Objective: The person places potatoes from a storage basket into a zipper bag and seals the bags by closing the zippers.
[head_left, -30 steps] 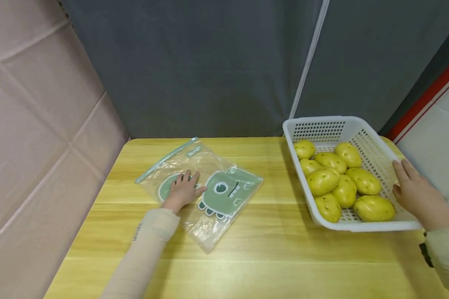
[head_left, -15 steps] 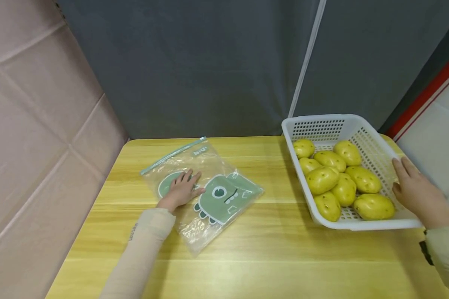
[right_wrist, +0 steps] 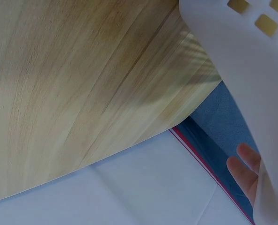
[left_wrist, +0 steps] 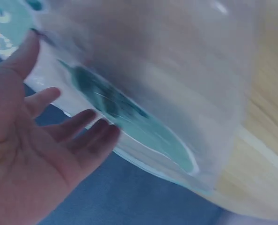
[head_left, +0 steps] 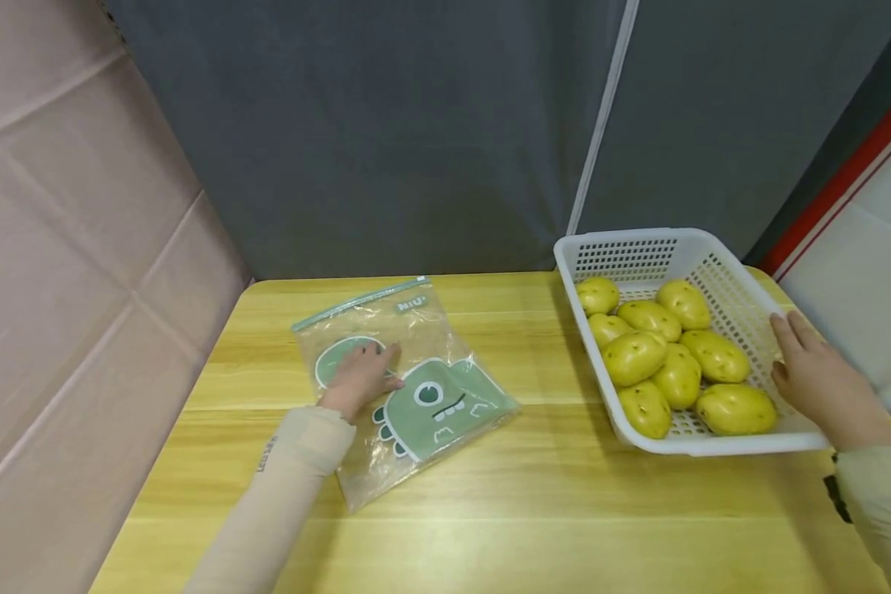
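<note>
A clear zip bag [head_left: 408, 379] with a green dinosaur print lies flat on the wooden table [head_left: 490, 511]. My left hand [head_left: 360, 375] rests on it with fingers straight, palm down; the left wrist view shows the hand [left_wrist: 40, 140] spread against the bag [left_wrist: 143, 93]. A white perforated basket [head_left: 638, 247] on the right holds several yellow potatoes [head_left: 634, 356]. My right hand [head_left: 813, 379] lies against the basket's right rim, fingers extended; in the right wrist view fingertips [right_wrist: 244, 168] show beside the basket wall [right_wrist: 242, 61].
A grey curtain [head_left: 416, 124] hangs behind the table. A pink padded wall [head_left: 67, 247] stands along the left side. A white surface with a red strip [head_left: 846, 190] lies past the table's right edge.
The bag has turned under my left hand, its zip end swinging right and its bottom corner coming toward me. The right hand stays on the basket rim.
</note>
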Demonstrator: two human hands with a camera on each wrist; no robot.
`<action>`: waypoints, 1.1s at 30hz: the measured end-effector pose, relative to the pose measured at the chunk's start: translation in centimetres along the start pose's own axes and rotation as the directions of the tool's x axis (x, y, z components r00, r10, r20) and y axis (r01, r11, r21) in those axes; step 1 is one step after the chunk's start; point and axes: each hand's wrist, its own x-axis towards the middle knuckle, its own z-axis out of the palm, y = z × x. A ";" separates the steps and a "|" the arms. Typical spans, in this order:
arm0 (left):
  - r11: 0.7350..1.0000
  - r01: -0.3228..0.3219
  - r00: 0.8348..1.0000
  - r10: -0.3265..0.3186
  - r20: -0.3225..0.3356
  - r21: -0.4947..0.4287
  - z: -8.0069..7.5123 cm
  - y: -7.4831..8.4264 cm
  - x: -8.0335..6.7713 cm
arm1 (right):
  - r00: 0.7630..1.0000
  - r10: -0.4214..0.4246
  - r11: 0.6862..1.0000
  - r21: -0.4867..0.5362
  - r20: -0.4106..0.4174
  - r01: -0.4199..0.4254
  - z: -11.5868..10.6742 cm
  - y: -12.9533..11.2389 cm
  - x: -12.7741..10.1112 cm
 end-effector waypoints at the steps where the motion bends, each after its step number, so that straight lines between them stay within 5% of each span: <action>1: 0.999 0.023 0.999 -0.023 0.028 -0.022 -0.1 0.2 -0.1 | 1.000 -0.003 1.000 0.001 -0.004 0.003 0.0 0.0 0.0; 6: 0.992 0.090 0.991 -0.080 0.110 -0.090 0.1 1.0 0.0 | 1.000 -0.001 1.000 -0.002 -0.009 0.001 -0.1 -0.3 -0.1; 16: 0.989 0.144 0.990 -0.143 0.016 -0.040 1.8 2.1 0.3 | 1.000 0.013 1.000 -0.007 0.018 -0.013 -0.1 -0.1 0.1; 24: 0.992 0.129 0.991 -0.128 0.028 -0.015 2.3 1.7 0.3 | 1.000 0.015 1.000 -0.010 0.010 -0.015 0.0 0.0 0.0; 33: 0.999 0.045 0.995 -0.043 0.093 -0.020 1.9 0.4 0.4 | 1.000 0.016 1.000 -0.010 0.016 -0.016 -0.1 0.0 0.0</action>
